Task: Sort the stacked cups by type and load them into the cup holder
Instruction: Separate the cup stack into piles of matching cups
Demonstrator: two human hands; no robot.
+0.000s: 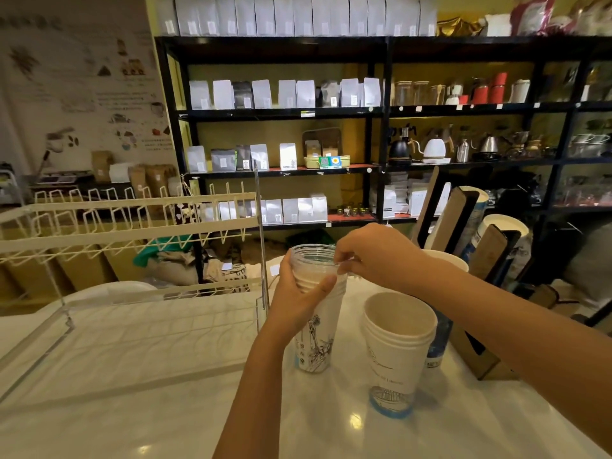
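A tall stack of mixed cups (319, 336) stands on the white counter; its lower cups are white paper with a black drawing, and clear plastic cups (313, 256) sit nested at its top. My left hand (299, 293) wraps around the upper part of this stack. My right hand (367, 256) pinches the rim of the top clear cup. To the right stands a second stack of white paper cups (397, 346) with a blue base. The wooden cup holder (477, 256), with slanted slots holding several cups, stands at the right.
A white wire dish rack (126, 223) occupies the counter's left side, its upright pole (261, 240) close to my left hand. Black shelves (377, 111) with bags, kettles and jars fill the background. The white counter (165, 392) extends toward me.
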